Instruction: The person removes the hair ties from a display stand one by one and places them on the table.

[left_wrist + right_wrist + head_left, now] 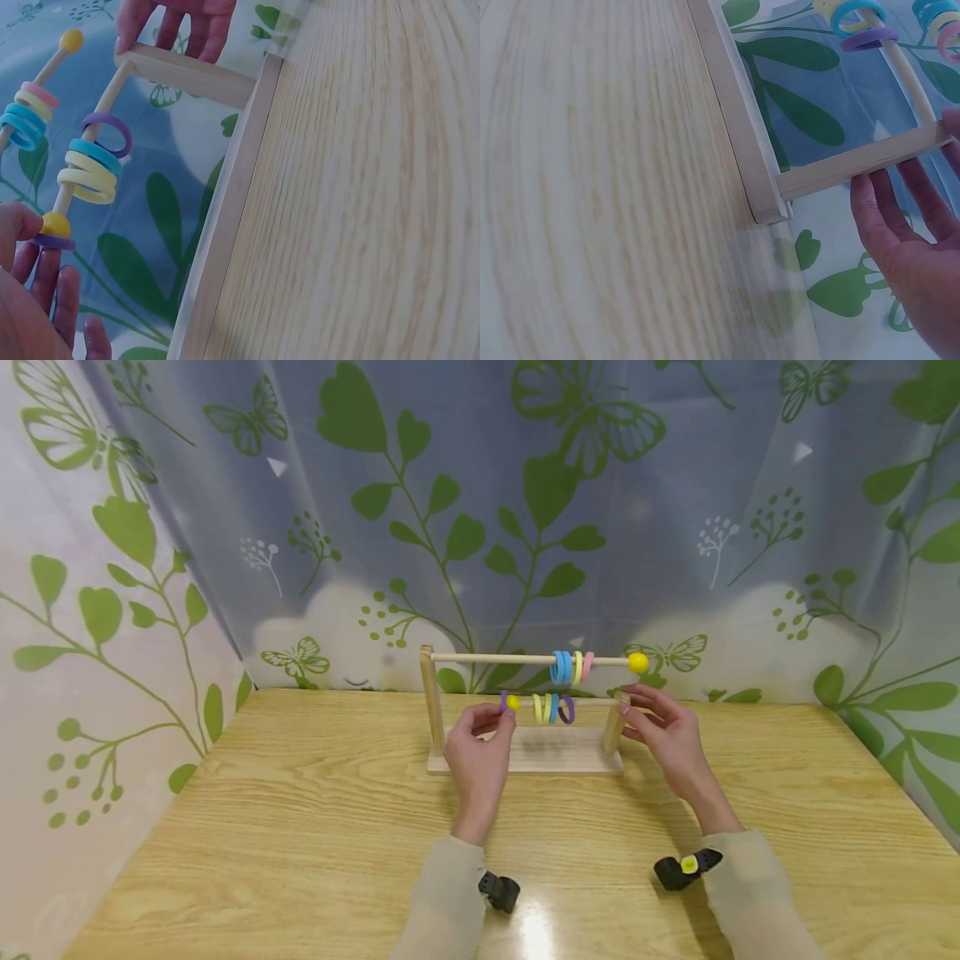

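A wooden rack has two horizontal rods, each tipped with a yellow ball. At the free left end of the lower rod, my left hand pinches a purple hair tie against the yellow ball. Farther along that rod hang two pale yellow ties, a blue one and another purple tie. My right hand grips the top of the short right post. Whether the pinched tie encircles the rod I cannot tell.
On the upper rod hang blue ties, a yellow one and a pink one, near its yellow ball. The tall left post carries this rod. A patterned curtain stands behind the wooden table.
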`<state>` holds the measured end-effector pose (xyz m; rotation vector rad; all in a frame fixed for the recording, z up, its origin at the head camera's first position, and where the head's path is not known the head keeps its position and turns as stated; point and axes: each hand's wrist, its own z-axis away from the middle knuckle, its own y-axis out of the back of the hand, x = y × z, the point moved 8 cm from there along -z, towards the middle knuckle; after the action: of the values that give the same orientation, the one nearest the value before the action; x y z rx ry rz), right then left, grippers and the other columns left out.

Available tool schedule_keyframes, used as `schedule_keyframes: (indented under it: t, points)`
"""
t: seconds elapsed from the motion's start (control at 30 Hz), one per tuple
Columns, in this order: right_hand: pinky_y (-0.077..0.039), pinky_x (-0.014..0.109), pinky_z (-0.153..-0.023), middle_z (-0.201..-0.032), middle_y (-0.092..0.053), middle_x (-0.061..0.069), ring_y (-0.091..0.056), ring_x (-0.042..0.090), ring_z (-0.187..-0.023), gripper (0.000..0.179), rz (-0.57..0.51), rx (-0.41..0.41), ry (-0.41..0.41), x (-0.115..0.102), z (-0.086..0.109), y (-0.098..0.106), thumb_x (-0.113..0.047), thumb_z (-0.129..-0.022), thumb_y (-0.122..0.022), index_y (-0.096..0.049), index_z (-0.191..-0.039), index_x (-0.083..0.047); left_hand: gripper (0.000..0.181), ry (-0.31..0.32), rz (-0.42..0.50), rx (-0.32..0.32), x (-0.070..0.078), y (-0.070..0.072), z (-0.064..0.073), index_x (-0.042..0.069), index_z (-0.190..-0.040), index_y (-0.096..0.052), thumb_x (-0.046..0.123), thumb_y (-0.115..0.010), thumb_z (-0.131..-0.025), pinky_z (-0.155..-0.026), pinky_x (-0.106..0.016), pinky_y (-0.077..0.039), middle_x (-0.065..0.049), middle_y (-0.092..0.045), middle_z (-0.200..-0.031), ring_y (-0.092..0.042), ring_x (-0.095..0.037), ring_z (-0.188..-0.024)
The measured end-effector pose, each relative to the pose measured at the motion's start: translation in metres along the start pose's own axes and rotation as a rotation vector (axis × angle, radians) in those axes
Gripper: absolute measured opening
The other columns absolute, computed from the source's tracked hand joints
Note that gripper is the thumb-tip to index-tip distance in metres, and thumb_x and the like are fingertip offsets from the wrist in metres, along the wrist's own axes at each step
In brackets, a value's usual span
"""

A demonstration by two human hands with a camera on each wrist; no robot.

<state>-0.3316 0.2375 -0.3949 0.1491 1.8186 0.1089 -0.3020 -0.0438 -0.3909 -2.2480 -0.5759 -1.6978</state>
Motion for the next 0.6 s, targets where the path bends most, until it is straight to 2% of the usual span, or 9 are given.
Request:
schedule_keyframes:
  t: [0.13, 0.27, 0.43, 0.6]
  points:
    - [-0.06, 0.022, -0.082, -0.114, -0.065, -0.014, -0.069, 0.0, -0.102, 0.043, -0.017, 0.002, 0.006, 0.0, 0.0, 0.0, -0.019, -0.101, -0.065, -0.058, -0.138, 0.002, 0.008, -0.014, -0.005, 0.001, 0.001, 0.003, -0.001, 0.011, -0.094, -0.077, 0.016, -0.079, -0.088, -0.073, -0.028, -0.043, -0.005, -0.078, -0.088, -0.072, -0.02, -0.083]
    - [-0.06, 0.022, -0.083, -0.114, -0.066, -0.015, -0.069, 0.0, -0.102, 0.043, -0.032, 0.001, 0.009, 0.0, 0.001, 0.0, -0.019, -0.101, -0.065, -0.058, -0.138, 0.002, 0.007, -0.047, 0.006, 0.012, 0.004, 0.007, -0.002, 0.009, -0.094, -0.077, 0.014, -0.078, -0.088, -0.071, -0.025, -0.048, -0.008, -0.077, -0.087, -0.072, -0.022, -0.081]
    - [-0.06, 0.021, -0.082, -0.115, -0.065, -0.014, -0.068, -0.001, -0.103, 0.044, -0.034, -0.01, 0.012, 0.0, 0.0, -0.001, -0.019, -0.101, -0.065, -0.057, -0.139, 0.003, 0.007, -0.077, -0.009, 0.026, 0.007, 0.015, -0.005, 0.009, -0.094, -0.078, 0.014, -0.078, -0.088, -0.068, -0.022, -0.05, -0.008, -0.078, -0.086, -0.072, -0.02, -0.078]
    - [-0.06, 0.022, -0.083, -0.117, -0.064, -0.012, -0.067, -0.001, -0.104, 0.046, -0.051, -0.024, 0.006, 0.0, 0.001, -0.001, -0.02, -0.101, -0.066, -0.056, -0.14, 0.003, 0.009, -0.09, 0.026, -0.008, 0.007, 0.021, -0.008, 0.006, -0.097, -0.077, 0.01, -0.077, -0.089, -0.068, -0.018, -0.055, -0.012, -0.078, -0.09, -0.071, -0.02, -0.076]
